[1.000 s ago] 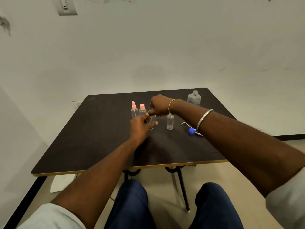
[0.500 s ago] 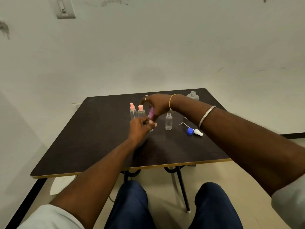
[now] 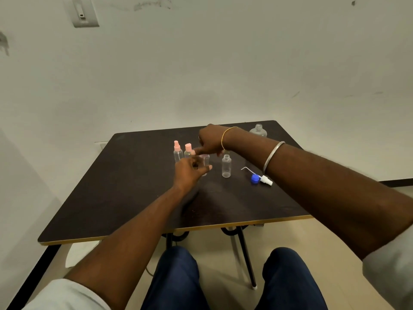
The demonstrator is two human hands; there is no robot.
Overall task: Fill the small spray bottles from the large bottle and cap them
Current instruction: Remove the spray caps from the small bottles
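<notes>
Reading the table [image 3: 134, 186] as a clock face with 6 nearest the person, it carries 4 small spray bottles. These are 1 pink-capped bottle [image 3: 178, 153] and a 2nd pink-capped bottle [image 3: 188, 150] toward 11 o'clock, 1 held bottle [image 3: 205, 161] at the centre, and 1 uncapped bottle [image 3: 226, 166] toward 3 o'clock. The held bottle sits between 2 hands, the left hand [image 3: 190, 170] and the right hand [image 3: 211, 139], and its top is too blurred to count a cap. There is 1 large bottle [image 3: 258, 131] at 1 o'clock and 1 loose spray head [image 3: 260, 179] at 4 o'clock. The right arm wears 2 bands: 1 gold band [image 3: 224, 137] and 1 silver bangle [image 3: 272, 156].
</notes>
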